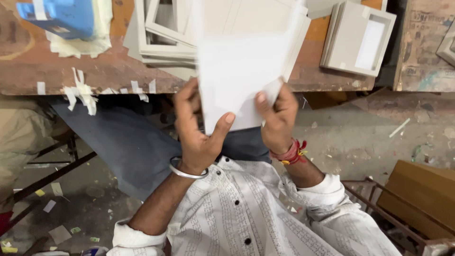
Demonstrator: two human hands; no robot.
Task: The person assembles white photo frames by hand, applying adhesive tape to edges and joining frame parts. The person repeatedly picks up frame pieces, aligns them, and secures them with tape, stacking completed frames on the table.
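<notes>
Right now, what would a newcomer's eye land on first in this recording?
First the white sheet at the middle, held up by both hands: the left hand grips its lower edge, the right hand its lower right corner. Behind it, a stack of white frames lies on the worn wooden table, with a grey box to the right. A blue box sits at the top left corner.

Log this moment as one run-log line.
left hand: holds white sheet at lower edge | right hand: grips sheet's lower right corner | sheet: raised over wooden table edge | table: stacked white frames
</notes>
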